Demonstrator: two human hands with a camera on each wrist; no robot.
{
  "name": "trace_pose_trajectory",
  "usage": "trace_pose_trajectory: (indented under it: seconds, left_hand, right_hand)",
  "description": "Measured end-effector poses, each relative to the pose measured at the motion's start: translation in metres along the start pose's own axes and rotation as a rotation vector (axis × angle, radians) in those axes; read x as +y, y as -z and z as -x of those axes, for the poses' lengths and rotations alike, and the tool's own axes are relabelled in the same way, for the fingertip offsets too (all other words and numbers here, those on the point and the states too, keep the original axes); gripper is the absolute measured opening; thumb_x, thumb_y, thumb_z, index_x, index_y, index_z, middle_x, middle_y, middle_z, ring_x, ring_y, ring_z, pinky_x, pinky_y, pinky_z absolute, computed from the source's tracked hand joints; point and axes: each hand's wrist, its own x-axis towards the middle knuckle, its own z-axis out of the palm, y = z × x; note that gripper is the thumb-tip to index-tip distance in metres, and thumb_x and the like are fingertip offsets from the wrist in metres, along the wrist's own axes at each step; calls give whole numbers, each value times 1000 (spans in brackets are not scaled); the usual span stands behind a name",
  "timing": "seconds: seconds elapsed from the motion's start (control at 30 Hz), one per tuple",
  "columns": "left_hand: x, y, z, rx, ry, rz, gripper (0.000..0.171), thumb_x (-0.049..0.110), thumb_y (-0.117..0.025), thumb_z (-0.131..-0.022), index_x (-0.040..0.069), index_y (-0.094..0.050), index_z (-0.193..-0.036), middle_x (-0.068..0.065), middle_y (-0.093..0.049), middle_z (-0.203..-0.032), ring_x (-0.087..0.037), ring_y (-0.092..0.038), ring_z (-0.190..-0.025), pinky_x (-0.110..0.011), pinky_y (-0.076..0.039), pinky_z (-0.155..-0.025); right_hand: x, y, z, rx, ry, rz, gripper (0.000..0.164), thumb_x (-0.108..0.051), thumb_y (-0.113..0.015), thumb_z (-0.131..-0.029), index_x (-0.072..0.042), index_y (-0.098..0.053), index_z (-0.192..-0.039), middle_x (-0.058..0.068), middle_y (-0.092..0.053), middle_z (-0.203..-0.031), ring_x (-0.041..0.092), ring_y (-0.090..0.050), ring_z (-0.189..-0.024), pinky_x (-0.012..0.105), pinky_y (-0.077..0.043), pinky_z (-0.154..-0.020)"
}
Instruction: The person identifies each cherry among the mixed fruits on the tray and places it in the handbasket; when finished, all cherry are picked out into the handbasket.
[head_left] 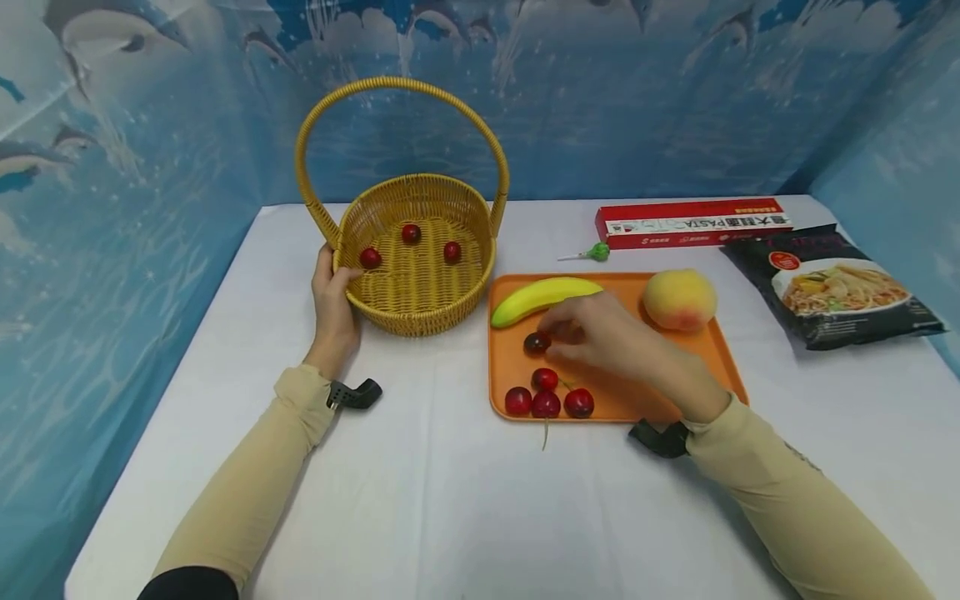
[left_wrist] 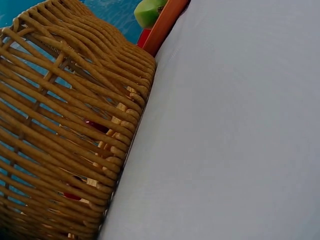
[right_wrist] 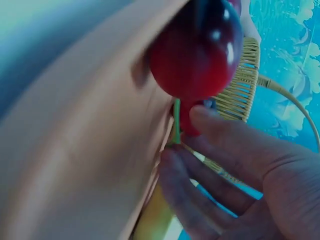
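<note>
My left hand [head_left: 334, 308] grips the left side of a yellow wicker basket [head_left: 416, 323] with a tall hoop handle. Inside lie a few red cherries, one of them at the back [head_left: 411, 233]. The basket's woven wall [left_wrist: 65, 120] fills much of the left wrist view, where the hand is hidden. Over an orange tray [head_left: 622, 408], my right hand [head_left: 603, 333] has its thumb and fingertips curled at a dark cherry [head_left: 537, 343], pinching its near side. Several more cherries [head_left: 546, 404] cluster at the tray's front edge. One looms large as a cherry [right_wrist: 195, 60] in the right wrist view.
A banana [head_left: 543, 298] and a peach [head_left: 680, 300] lie on the tray. Behind it are a green lollipop [head_left: 597, 252] and a red pasta box [head_left: 693, 223]. A black noodle packet [head_left: 832, 287] sits at the right. Blue printed cloth [head_left: 600, 108] walls the white table.
</note>
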Motion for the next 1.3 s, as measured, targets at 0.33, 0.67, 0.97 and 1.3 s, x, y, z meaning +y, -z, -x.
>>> trace_pose_trajectory:
  seconds: [0.33, 0.67, 0.97, 1.3]
  left_hand:
    - [0, -3, 2, 1, 15, 24, 70, 7, -46, -89, 17, -43, -159, -3, -42, -164, -17, -39, -152, -34, -29, -128]
    - [-1, 2, 2, 10, 10, 36, 68, 8, -48, -90, 16, -44, -158, -6, -42, -162, -20, -39, -151, -36, -30, -127]
    - [0, 1, 1, 1, 20, 24, 64, 15, -50, -96, 17, -42, -159, -5, -41, -163, -19, -39, -151, -33, -30, -127]
    - [-1, 2, 1, -4, 12, 46, 63, 13, -50, -96, 16, -42, -159, -8, -41, -163, -21, -39, -150, -35, -30, -126]
  right_hand:
    - [-4, -9, 1, -7, 82, -4, 40, -19, -88, -86, -12, -77, -124, 1, -77, -115, 21, -70, -108, 44, -60, -95]
    - [-7, -10, -2, -8, 85, 38, 35, -15, -87, -86, -9, -78, -120, 2, -78, -108, 19, -70, -98, 40, -60, -90]
    - [-9, -5, -4, 40, 52, 17, 27, -9, -85, -87, -8, -80, -113, -1, -77, -94, 15, -68, -86, 35, -61, -81]
    - [-25, 22, -14, 121, 101, -4, 20, -10, -82, -91, -10, -81, -111, 2, -77, -97, 17, -69, -87, 40, -62, -80]
